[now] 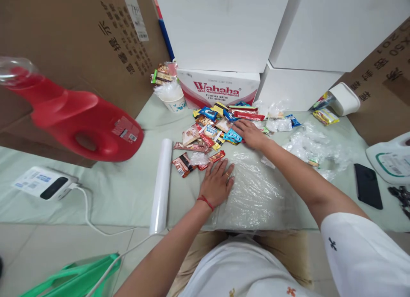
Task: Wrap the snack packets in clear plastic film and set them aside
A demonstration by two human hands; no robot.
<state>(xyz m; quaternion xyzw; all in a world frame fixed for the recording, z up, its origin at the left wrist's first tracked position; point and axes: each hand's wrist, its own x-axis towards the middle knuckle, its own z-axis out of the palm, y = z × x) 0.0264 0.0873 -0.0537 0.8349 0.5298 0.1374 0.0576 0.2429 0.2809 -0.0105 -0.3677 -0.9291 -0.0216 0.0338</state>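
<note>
Snack packets [209,129] lie heaped at the frame's centre; the left hand [218,183] lies spread by clear film [253,192], perhaps as a brace, its grip empty; the right hand [252,134] touches packets, whether gripping I cannot tell.

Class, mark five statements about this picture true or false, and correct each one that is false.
1. The right hand is at the heap of small packets. True.
2. The left hand is gripping the white roll. False: the hand lies palm down, apart from the roll.
3. A red cord circles the left wrist. True.
4. The red bottle is on the person's right. False: the red bottle is on the person's left.
5. The Wahaha box stands behind the heap, as the person sees it. True.
</note>
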